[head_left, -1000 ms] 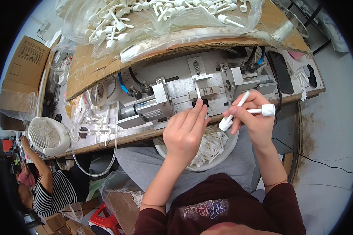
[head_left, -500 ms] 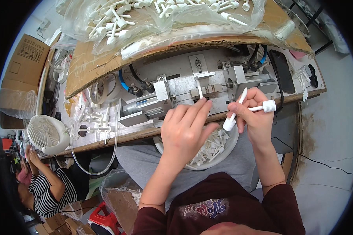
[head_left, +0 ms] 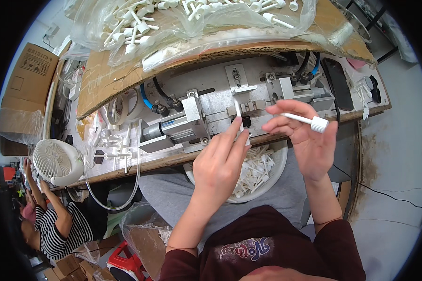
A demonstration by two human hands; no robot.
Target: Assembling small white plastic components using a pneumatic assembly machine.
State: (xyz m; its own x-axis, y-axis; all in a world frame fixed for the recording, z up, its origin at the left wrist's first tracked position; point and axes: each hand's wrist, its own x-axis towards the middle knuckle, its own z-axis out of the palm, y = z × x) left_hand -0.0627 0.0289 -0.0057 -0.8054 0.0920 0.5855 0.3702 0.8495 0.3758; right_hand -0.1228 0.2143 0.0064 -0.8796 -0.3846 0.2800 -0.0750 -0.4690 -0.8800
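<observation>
My left hand point(head_left: 220, 161) is at the front of the metal fixture point(head_left: 251, 107), its fingers closed around a white plastic stick point(head_left: 238, 110) that lies on it. A bit of white shows below the fingertips; whether it is the same piece I cannot tell. To the right, my right hand point(head_left: 309, 145) is raised with its fingers loosely spread. A white capped stick point(head_left: 319, 124) rests across those fingers, its ribbed cap toward the right. Beneath the hands, a white basket point(head_left: 280, 175) on my lap holds many small white pieces point(head_left: 254, 175).
Metal cylinders point(head_left: 171, 129) with hoses flank the fixture. Above it, a cardboard sheet point(head_left: 122, 84) bears a plastic bag of white capped sticks point(head_left: 138, 23). A white fan point(head_left: 56, 161) stands left, a dark phone point(head_left: 337, 86) right. Another person point(head_left: 63, 225) sits at the far left.
My right hand has opened its pinch and now carries one capped stick instead of two. My left fingertips have drawn slightly nearer me along the stick at the fixture.
</observation>
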